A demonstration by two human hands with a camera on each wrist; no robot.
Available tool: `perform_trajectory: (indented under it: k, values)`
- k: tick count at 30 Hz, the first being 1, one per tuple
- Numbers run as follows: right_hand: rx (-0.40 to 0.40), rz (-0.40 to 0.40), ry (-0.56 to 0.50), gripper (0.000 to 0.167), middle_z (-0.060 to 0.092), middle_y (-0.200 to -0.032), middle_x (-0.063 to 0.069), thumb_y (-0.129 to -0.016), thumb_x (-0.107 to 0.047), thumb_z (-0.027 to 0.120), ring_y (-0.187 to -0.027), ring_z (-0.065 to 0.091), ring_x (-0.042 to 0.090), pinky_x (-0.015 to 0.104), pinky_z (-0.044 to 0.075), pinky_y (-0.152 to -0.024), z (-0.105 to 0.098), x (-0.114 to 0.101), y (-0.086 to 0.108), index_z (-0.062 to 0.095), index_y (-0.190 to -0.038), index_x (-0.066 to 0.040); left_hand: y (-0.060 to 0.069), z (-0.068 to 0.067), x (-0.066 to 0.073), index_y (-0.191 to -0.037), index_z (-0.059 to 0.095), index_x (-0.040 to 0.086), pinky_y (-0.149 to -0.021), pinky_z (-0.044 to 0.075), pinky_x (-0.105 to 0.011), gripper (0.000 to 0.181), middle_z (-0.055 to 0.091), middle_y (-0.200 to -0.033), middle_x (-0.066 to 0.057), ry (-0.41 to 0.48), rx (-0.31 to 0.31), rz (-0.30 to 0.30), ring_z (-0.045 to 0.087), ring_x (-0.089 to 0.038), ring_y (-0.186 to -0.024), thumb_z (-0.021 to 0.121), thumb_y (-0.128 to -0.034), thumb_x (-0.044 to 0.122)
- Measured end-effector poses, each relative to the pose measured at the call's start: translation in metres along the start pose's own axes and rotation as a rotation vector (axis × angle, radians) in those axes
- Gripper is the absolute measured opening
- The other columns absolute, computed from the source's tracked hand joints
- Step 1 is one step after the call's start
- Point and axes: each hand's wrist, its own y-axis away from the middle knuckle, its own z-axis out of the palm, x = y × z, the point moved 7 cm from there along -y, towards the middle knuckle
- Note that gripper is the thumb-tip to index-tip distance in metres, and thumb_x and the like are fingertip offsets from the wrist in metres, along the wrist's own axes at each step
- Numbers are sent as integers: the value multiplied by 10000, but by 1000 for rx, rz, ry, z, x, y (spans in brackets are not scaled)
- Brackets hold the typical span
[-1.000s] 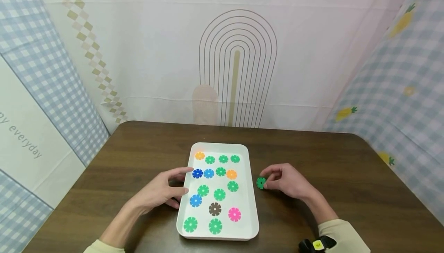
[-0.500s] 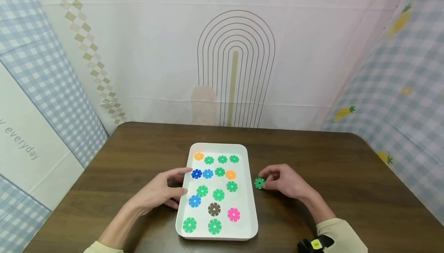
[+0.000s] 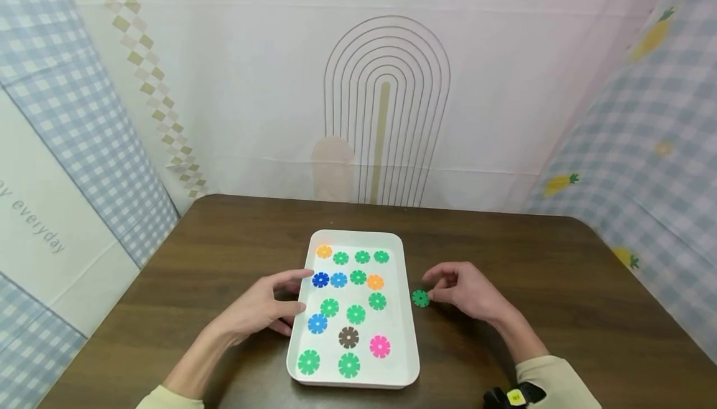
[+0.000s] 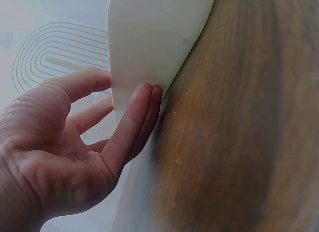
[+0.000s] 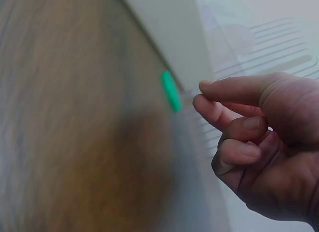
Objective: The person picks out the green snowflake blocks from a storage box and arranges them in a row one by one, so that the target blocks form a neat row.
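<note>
On the table lies a tray holding notched discs — left hand at its left edge, loose disc between tray and right hand.

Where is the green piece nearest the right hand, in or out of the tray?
Out: the green piece lies on the table beside the tray.

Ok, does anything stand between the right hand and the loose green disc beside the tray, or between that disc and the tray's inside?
Nothing visible stands between the right hand and the green disc. Between the disc and the inside of the white tray stands the tray's raised side wall.
</note>
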Motion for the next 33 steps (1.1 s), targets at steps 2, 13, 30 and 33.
perform_trajectory:
  k: [2,13,30,33]
  values:
    - [18,-20,-9,272,708,-870,52,-917,-126,800,-807,628,212,309,523,-707,-3,-9,3,752,-1178,-67,-1,0,1,-1590,458,96,-700,656,-429,669,514,-1388,-271,-4,0,2,724,-257,-803,714,-972,107]
    - [-42,-205,-23,257,699,-869,33,-896,-131,831,-703,566,170,237,484,-615,23,-76,22,769,-1135,-60,-2,0,4,-1583,474,112,-697,654,-414,664,511,-1393,-261,-20,6,-16,715,-250,-804,725,-968,108]
    - [-244,-300,30,165,674,-797,-104,-894,-124,824,-667,560,47,204,488,-629,93,-99,37,802,-1047,-183,-2,0,3,-1584,469,97,-683,652,-382,656,516,-1403,-271,-3,-4,-3,721,-236,-797,711,-975,104]
    - [-271,-296,69,168,661,-783,-130,-900,-112,817,-718,568,26,205,501,-660,100,-100,37,809,-1026,-223,-2,0,2,-1584,470,100,-685,653,-383,656,514,-1404,-271,-4,-2,-7,719,-236,-796,712,-974,106]
